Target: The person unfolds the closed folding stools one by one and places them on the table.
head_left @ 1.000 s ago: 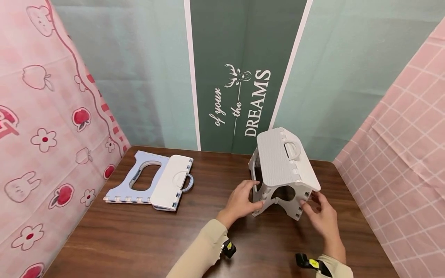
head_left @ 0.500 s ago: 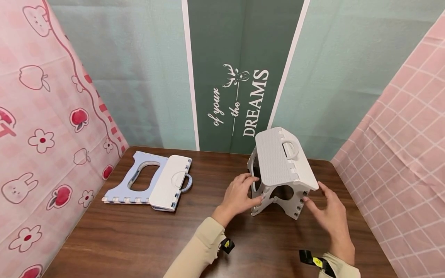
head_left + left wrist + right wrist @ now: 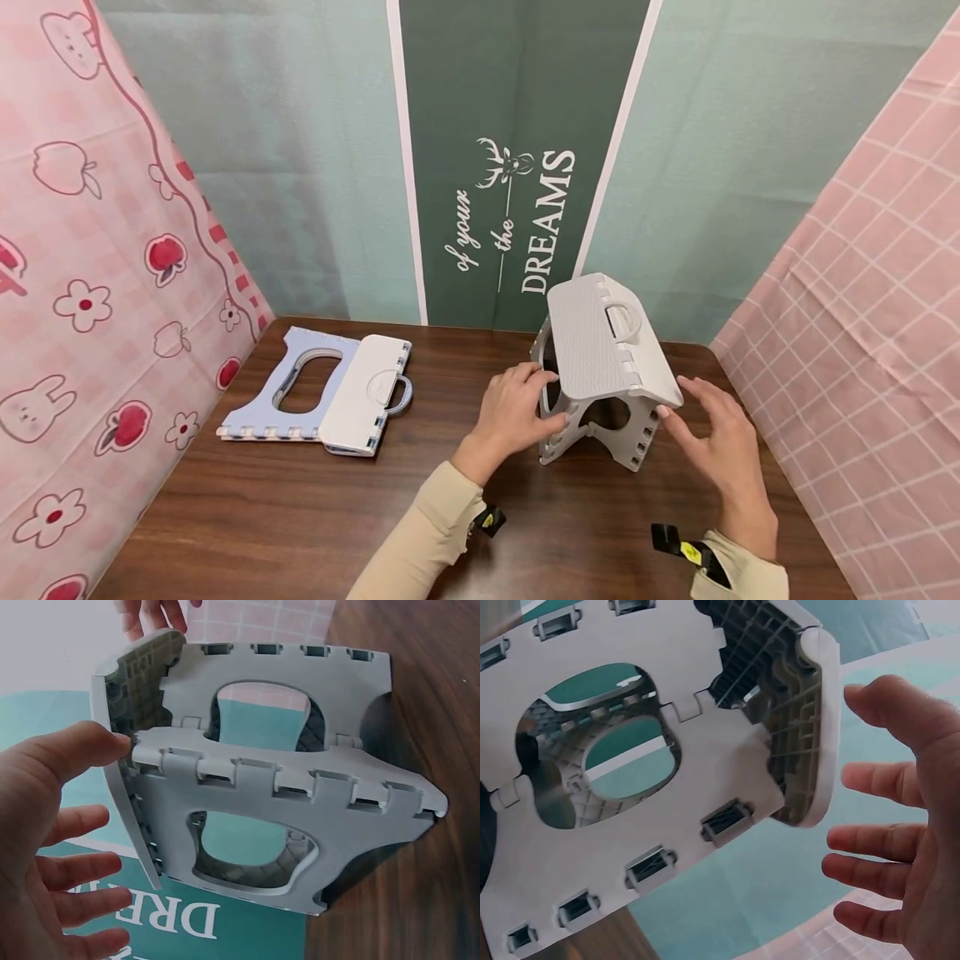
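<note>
A grey-and-white folding step stool (image 3: pixel 596 346) stands partly unfolded on the right part of the table, its two seat halves sloping from the middle hinge like a roof. My left hand (image 3: pixel 513 412) is at its left side. In the left wrist view the thumb (image 3: pixel 112 742) touches the stool by the seat edge, and the other fingers are spread and straight. To the right of the seat is my right hand (image 3: pixel 723 442), fingers extended. In the right wrist view a gap shows between its fingertips (image 3: pixel 855 694) and the seat panel (image 3: pixel 826 735).
A second folding stool (image 3: pixel 363 392), light blue with a white seat and a blue loop handle, lies folded flat at the left of the brown wooden table (image 3: pixel 315 517). Patterned cloths hang behind and on both sides, close to the table's edges.
My right hand has drawn away from the stool's side and risen towards the right edge of the seat. My left hand has shifted slightly up along the left side. The stool's shape looks unchanged.
</note>
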A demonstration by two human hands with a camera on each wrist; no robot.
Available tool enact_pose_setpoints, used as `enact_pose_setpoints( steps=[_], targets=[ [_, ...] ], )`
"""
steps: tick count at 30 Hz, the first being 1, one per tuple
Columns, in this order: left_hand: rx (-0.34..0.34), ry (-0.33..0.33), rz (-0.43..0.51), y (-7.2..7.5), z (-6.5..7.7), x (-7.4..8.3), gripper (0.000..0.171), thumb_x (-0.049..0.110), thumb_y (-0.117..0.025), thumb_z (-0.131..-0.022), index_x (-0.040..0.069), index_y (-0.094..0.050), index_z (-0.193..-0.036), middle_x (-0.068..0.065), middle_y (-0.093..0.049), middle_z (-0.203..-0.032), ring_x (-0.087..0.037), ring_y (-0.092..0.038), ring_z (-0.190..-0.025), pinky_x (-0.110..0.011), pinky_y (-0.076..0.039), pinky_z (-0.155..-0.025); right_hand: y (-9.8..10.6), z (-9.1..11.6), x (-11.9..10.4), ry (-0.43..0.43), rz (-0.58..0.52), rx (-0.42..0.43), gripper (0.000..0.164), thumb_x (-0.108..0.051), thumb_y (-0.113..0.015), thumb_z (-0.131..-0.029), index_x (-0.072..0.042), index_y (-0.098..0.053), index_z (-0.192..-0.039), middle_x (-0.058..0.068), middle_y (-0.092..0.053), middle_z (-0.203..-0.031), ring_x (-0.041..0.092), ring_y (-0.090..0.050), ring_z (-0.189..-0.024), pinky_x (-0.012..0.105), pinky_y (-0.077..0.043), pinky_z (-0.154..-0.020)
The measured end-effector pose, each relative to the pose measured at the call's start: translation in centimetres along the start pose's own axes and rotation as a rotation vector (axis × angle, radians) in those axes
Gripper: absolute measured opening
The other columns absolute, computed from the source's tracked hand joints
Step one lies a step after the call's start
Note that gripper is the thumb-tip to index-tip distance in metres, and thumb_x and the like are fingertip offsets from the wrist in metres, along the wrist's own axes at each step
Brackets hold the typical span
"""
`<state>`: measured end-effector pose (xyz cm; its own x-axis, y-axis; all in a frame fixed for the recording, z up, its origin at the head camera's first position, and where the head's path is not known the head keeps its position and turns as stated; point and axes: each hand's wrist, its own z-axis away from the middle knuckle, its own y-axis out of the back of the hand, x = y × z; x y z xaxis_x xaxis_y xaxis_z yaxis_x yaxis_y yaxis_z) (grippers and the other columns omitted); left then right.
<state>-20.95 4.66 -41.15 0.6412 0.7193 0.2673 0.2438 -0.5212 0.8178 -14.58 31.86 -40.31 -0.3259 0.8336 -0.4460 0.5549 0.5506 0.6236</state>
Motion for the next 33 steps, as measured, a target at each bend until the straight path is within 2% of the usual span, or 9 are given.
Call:
enact_pose_setpoints(
  steps=[7,14,24,27,33],
  targets=[
    [0.082,-0.048,0.053,0.1,-0.6,0.6,0.044,0.042,-0.071,-0.073,0.015,-0.066,-0.107,-0.005,-0.059,-0.114,-0.02,-0.057,-0.102,-0.037,-0.045,-0.08,-0.2,-0.8,-0.5,0.014,-0.011,-0.034,0.049,-0.015,-0.075,-0.075,0.0,-0.06,-0.119,0.024,-0.054,-0.119,0.043,-0.047,-0.11,0.058,-0.035,-0.082],
    [0.093,-0.076,0.046,-0.3,-1.6,1.6,0.044,0.045,-0.069,-0.075,0.017,-0.066,-0.109,-0.004,-0.058,-0.114,-0.017,-0.054,-0.104,-0.033,-0.045,-0.081,-0.5,-1.4,-0.9,0.042,-0.041,-0.039,0.044,-0.013,-0.071,-0.077,-0.002,-0.06,-0.118,0.022,-0.053,-0.121,0.043,-0.045,-0.11,0.058,-0.033,-0.084],
    [0.146,-0.163,0.135,-0.8,-3.2,2.3,0.038,0.037,-0.069,-0.077,0.015,-0.066,-0.108,-0.007,-0.058,-0.115,-0.019,-0.054,-0.107,-0.031,-0.044,-0.088,-1.5,-2.7,-1.6,0.082,-0.071,-0.076,0.041,-0.015,-0.068,-0.081,-0.005,-0.06,-0.121,0.023,-0.051,-0.125,0.045,-0.042,-0.113,0.061,-0.03,-0.085],
    [0.133,-0.184,0.148,-1.0,-3.5,2.4,0.036,0.036,-0.066,-0.08,0.014,-0.066,-0.109,-0.007,-0.058,-0.116,-0.018,-0.054,-0.107,-0.028,-0.043,-0.089,-1.8,-2.9,-1.8,0.079,-0.06,-0.09,0.04,-0.017,-0.067,-0.082,-0.006,-0.06,-0.12,0.023,-0.051,-0.124,0.045,-0.042,-0.112,0.06,-0.031,-0.086],
    [0.042,-0.216,0.122,-1.3,-3.8,2.3,0.032,0.033,-0.058,-0.088,0.016,-0.063,-0.114,-0.004,-0.056,-0.116,-0.017,-0.052,-0.107,-0.024,-0.04,-0.091,-2.7,-2.8,-1.8,0.071,-0.051,-0.081,0.036,-0.016,-0.066,-0.082,-0.006,-0.062,-0.116,0.022,-0.055,-0.118,0.045,-0.046,-0.107,0.058,-0.032,-0.083]
  ],
)
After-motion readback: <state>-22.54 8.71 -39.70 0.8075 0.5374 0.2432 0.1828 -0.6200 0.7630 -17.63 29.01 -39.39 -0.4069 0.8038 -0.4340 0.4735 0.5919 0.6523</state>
